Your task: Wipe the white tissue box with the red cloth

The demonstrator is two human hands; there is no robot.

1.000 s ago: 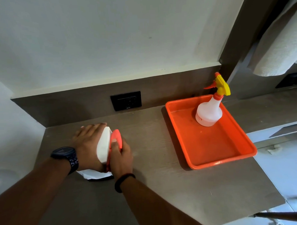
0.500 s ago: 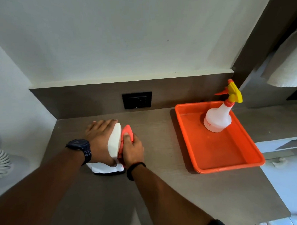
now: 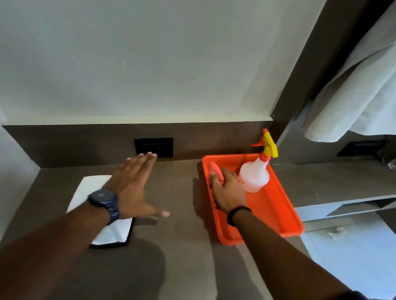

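Observation:
The white tissue box [image 3: 90, 189] lies flat on the brown counter at the left, partly hidden under my left forearm. My left hand [image 3: 135, 185] hovers just right of it, fingers spread flat, holding nothing. My right hand [image 3: 227, 189] is inside the orange tray [image 3: 284, 216], curled on the red cloth [image 3: 215, 170], which pokes out past my fingertips at the tray's far left corner.
A white spray bottle [image 3: 254, 177] with a yellow and orange trigger stands in the tray's far right part, close to my right hand. A black wall socket [image 3: 154, 147] sits on the backsplash. Grey fabric [image 3: 359, 94] hangs at the upper right above a lower shelf.
My right hand has carried the red cloth from the tissue box to the orange tray. My left hand has let go of the box, which now lies flat instead of standing on edge.

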